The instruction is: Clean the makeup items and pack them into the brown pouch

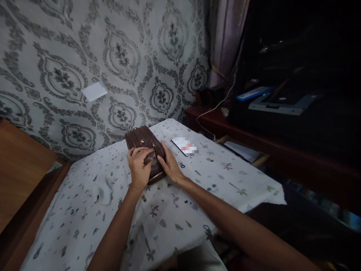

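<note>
A brown leather-look bag [141, 137] with gold-coloured studs and zips lies on a cloth-covered table. My left hand [140, 165] is over its near left part, fingers curled and pinched together at the bag near a zip. What exactly lies between those fingertips is hard to make out. Along the bag's right side, my right hand [171, 165] holds it, with the thumb on the upper face and the fingers against the edge. A gold zip [156, 176] shows at the end nearest me. Right of the bag, a phone [184, 146] lies with its screen lit and partly blurred.
White patterned cloth [225, 184] covers the table. A crumpled white piece [104, 191] lies at left. Beyond the right edge, an open drawer [242, 150] holds papers, below a dark red surface with a white cable [210, 111]. A wooden panel [22, 169] stands at left.
</note>
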`<state>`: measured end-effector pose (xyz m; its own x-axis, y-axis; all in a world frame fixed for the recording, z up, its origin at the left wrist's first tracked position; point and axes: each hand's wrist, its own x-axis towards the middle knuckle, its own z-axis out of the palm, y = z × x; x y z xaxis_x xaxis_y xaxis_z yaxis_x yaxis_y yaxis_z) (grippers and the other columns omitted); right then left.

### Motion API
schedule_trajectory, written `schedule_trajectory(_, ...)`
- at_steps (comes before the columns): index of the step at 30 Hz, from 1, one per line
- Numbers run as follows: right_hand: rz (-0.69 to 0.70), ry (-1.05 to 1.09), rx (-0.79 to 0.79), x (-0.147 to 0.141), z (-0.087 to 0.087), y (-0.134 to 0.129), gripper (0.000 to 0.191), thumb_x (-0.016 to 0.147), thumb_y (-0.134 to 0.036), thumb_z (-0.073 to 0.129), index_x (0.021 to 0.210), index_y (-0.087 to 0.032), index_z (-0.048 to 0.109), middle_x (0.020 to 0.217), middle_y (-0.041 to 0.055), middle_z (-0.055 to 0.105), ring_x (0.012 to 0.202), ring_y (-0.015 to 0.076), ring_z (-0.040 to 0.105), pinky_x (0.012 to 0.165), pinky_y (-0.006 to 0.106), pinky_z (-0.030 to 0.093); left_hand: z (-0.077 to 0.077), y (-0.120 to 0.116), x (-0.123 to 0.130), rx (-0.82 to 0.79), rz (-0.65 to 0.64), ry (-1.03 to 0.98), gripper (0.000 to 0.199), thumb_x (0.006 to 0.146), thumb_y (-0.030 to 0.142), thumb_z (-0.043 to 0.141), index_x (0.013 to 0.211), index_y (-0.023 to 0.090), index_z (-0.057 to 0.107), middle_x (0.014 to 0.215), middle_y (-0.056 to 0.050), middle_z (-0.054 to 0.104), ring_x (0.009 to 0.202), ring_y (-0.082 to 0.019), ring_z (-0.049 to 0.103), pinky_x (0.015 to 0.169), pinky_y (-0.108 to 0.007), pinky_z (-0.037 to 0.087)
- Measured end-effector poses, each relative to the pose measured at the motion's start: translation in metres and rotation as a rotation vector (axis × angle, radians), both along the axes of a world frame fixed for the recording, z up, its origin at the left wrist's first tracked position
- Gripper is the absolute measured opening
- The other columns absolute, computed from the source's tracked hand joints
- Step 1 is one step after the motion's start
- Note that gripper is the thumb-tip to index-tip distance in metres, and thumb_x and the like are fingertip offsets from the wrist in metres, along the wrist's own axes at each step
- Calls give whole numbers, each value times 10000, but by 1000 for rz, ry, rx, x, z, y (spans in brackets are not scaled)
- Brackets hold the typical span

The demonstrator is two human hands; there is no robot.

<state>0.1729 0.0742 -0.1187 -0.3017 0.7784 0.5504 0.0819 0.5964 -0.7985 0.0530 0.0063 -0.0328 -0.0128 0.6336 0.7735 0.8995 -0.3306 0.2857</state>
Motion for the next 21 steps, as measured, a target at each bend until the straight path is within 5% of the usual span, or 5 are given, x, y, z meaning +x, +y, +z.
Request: schedule_trajectory(21, 9, -28, 11, 3, 3, 0, 746, 1001, -590, 312, 1594, -166, 157, 1603, 166, 330, 1494, 278, 299, 1233, 525, 234, -4, -11, -12, -49, -127, 225, 174, 887, 159, 609, 969, 256, 728, 1018, -12, 783, 1097, -241, 616, 1125, -554, 282)
